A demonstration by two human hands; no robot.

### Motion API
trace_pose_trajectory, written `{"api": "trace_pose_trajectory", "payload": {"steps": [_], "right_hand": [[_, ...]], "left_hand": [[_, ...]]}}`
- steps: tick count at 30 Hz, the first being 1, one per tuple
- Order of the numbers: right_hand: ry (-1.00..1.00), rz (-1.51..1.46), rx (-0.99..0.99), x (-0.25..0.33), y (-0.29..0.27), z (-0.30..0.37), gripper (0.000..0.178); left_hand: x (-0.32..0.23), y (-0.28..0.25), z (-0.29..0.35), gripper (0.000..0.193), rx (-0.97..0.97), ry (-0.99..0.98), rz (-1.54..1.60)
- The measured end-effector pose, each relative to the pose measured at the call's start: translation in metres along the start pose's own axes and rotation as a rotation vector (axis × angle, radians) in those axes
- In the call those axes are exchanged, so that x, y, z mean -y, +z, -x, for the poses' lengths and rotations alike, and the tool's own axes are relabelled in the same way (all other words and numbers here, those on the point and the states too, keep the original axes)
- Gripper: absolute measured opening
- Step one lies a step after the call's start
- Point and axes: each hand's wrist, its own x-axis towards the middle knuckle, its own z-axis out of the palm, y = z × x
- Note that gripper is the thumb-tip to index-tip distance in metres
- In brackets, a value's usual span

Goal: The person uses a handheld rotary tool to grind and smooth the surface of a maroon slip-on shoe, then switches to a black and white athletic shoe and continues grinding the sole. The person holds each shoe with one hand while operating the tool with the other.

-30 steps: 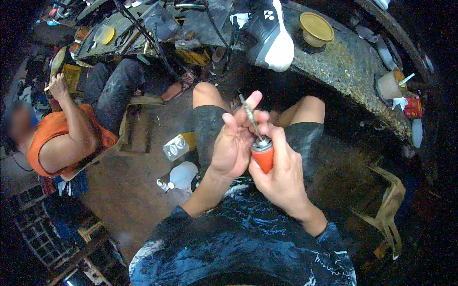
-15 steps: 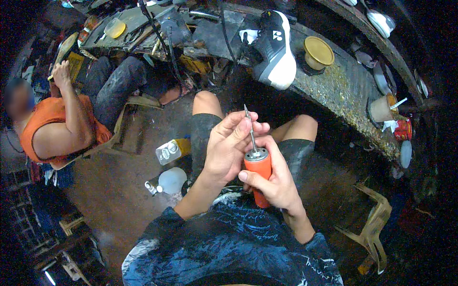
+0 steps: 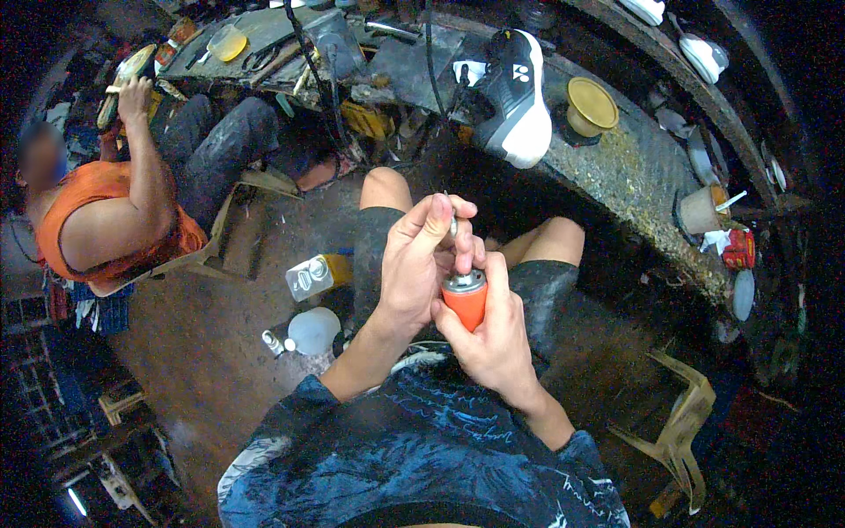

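Observation:
In front of my lap, my right hand (image 3: 493,339) wraps round the orange body of a cylindrical rotary tool (image 3: 465,306), thumb along its near side. The tool stands tilted, its silver metal collar facing up and away from me. My left hand (image 3: 409,264) is closed at the collar end, with thumb and fingers pinching the slim metal bit (image 3: 453,225). Most of that bit is hidden behind my fingers; a bit of its tip shows above the thumb. A black, grey and white sports shoe (image 3: 524,114) lies on the workbench (image 3: 620,163) beyond my knees.
A co-worker in an orange top (image 3: 106,207) sits at left, holding up a shoe sole (image 3: 132,75). A yellow-lidded pot (image 3: 591,106) and a cup with a brush (image 3: 701,209) stand on the bench. Plastic containers (image 3: 313,331) sit left of my legs; a broken-looking chair frame (image 3: 678,431) lies right.
My left fingers have moved lower and closer round the bit, hiding more of it. The tool has shifted slightly up and left, its lower end now covered. The co-worker's hand is raised higher.

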Motion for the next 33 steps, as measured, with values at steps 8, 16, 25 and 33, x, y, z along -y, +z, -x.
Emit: {"api": "trace_pose_trajectory", "payload": {"steps": [8, 16, 25, 33], "right_hand": [[-0.011, -0.108, 0.063, -0.004, -0.008, -0.003, 0.058], [-0.225, -0.019, 0.207, -0.015, 0.007, -0.033, 0.059], [-0.157, 0.007, 0.332, -0.021, 0.006, -0.038, 0.05], [-0.051, 0.029, 0.285, -0.031, 0.029, -0.027, 0.056]], "left_hand": [[-0.007, -0.005, 0.003, 0.033, -0.068, -0.115, -0.01], [-0.012, -0.014, 0.01, 0.027, -0.261, 0.07, 0.025], [-0.008, -0.018, 0.013, 0.035, -0.362, 0.12, 0.097], [-0.021, -0.049, 0.016, 0.059, -0.276, 0.023, -0.109]]}}
